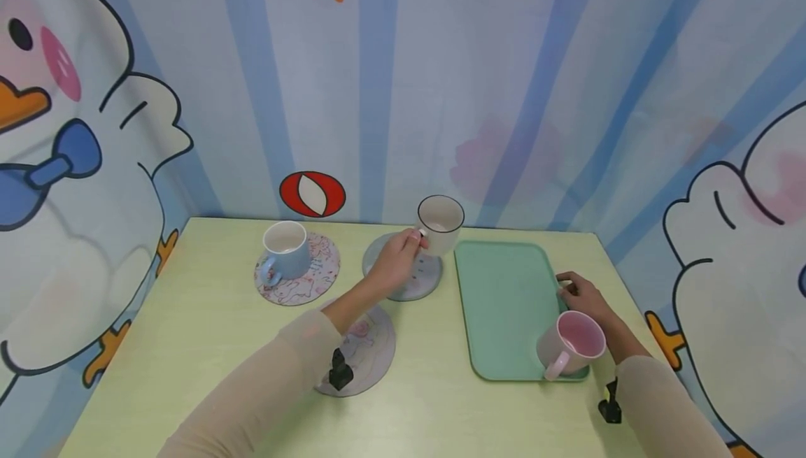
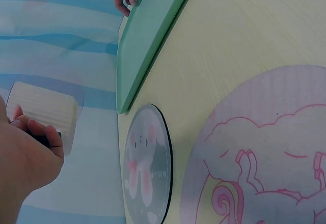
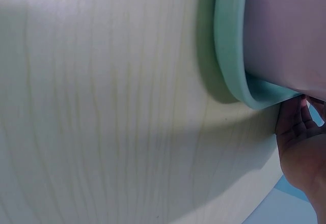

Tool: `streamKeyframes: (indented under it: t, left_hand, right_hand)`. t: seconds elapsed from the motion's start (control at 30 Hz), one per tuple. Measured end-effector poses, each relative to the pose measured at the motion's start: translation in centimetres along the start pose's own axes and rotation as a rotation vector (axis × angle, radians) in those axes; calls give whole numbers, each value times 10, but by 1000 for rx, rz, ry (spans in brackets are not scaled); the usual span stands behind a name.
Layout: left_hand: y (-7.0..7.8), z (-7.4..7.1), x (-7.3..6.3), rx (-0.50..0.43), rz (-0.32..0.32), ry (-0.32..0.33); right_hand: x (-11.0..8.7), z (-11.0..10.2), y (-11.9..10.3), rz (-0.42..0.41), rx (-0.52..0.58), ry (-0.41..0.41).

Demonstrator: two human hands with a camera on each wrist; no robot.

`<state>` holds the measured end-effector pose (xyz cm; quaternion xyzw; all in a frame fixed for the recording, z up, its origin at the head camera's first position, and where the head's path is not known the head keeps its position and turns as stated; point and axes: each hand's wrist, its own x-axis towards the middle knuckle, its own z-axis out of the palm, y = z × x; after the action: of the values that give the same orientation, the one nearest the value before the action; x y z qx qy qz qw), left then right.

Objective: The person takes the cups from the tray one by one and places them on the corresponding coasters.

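Note:
My left hand (image 1: 398, 260) grips the handle of a clear, dark-rimmed mug (image 1: 443, 229), held up over the right part of a round grey mat (image 1: 412, 282). In the left wrist view the mug (image 2: 43, 109) has ribbed sides, and the fingers are curled at its handle. On the right, my right hand (image 1: 588, 298) pinches the right rim of a green tray (image 1: 504, 304). A pink mug (image 1: 571, 342) stands upright at the tray's near right corner, handle toward me. Part of that rim is hidden behind the pink mug.
A light blue mug (image 1: 287, 254) stands on a round patterned mat (image 1: 324, 262) at the back left. Another round mat (image 1: 368, 356) lies partly under my left forearm. A printed curtain (image 1: 415, 94) hangs behind the pale yellow table (image 1: 208, 318).

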<state>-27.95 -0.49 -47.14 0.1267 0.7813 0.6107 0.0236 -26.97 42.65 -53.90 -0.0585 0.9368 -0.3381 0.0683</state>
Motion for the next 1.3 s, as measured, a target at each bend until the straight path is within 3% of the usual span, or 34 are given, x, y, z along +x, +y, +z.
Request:
streamKeyframes:
  t: [0.33, 0.6, 0.8, 1.3]
  left_hand:
    - [-7, -8, 0, -68, -9, 59]
    - [-20, -10, 0, -54, -44, 97]
    - [-31, -12, 0, -99, -73, 124]
    - [-54, -4, -1, -101, -143, 197]
  right_hand:
    - [0, 0, 0, 2, 0, -4]
    - [-2, -1, -3, 6, -4, -8]
    - [-2, -1, -2, 10, 11, -11]
    - [-2, 0, -2, 22, 10, -11]
